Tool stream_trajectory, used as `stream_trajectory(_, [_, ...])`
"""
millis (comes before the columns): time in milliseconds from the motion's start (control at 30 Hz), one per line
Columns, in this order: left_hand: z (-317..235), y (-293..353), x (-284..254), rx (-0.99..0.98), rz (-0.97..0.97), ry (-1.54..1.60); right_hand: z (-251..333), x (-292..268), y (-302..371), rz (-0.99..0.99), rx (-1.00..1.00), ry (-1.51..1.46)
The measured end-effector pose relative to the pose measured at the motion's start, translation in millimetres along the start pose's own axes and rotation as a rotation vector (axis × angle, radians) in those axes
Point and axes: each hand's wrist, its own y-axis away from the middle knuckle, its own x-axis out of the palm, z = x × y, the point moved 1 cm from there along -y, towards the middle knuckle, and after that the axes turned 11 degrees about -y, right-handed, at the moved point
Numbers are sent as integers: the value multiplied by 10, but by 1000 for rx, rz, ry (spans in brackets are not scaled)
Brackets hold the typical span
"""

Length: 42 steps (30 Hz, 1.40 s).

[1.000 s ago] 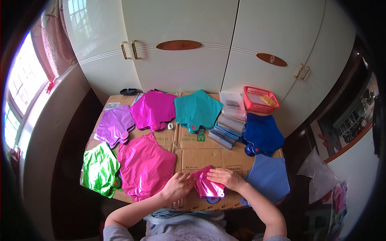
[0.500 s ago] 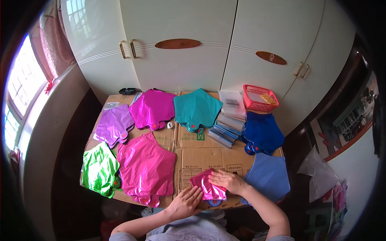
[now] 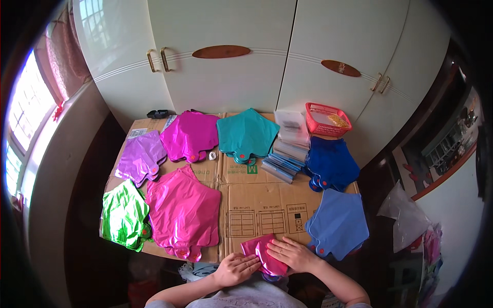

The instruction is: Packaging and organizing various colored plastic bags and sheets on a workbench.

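A small pink foil piece (image 3: 267, 261), apparently a folded flat foil balloon, lies at the cardboard's front edge, close to my body. My left hand (image 3: 237, 269) rests its outstretched fingers on the foil's left side. Across its upper right part lie the slightly spread fingers of my right hand (image 3: 294, 254); the thumb is hidden. A bluish tab (image 3: 270, 277) peeks out below the foil. Left of it is a larger pink foil stack (image 3: 184, 213) with red-dotted tabs. To the right lies a light-blue stack (image 3: 339, 222).
Around the cardboard (image 3: 246, 197) are green (image 3: 125, 215), lilac (image 3: 141, 156), magenta (image 3: 189, 136), teal (image 3: 247, 132) and dark-blue (image 3: 334, 163) foil stacks. Clear plastic sleeves (image 3: 285, 161) lie near a red basket (image 3: 328, 120). White cabinets (image 3: 221, 87) stand behind.
The pink foil has come nearer to my body, and both hands have moved down with it. The whole view has shifted slightly.
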Motion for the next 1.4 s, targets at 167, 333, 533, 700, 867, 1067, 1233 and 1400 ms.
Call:
stream_trajectory(167, [157,-199,-173,-420,-3,339,-33,50,11,-347,111,-264])
stream_trajectory(333, [456,-296,-195,-896,53,907,85,-92,-379,-632,381,-652])
stream_trajectory(533, [726,-290,-168,-1030,144,1129,-100,-46,-483,-495,471,-1150])
stream_trajectory(700, [759,-325,-215,-1053,111,1165,-202,-22,-460,-497,431,-1397])
stream_trajectory(867, [763,-275,-126,-1021,42,1127,-197,108,-530,-680,523,-1271])
stream_trajectory(1067, [748,-306,-147,-1013,25,1046,-151,155,-612,-804,551,-1271])
stream_trajectory(1233, [774,-256,-79,-1024,-16,987,-5,74,-699,-961,472,-928])
stream_trajectory(1400, [751,-297,-115,-1041,-26,951,95,-72,-702,-870,304,-659])
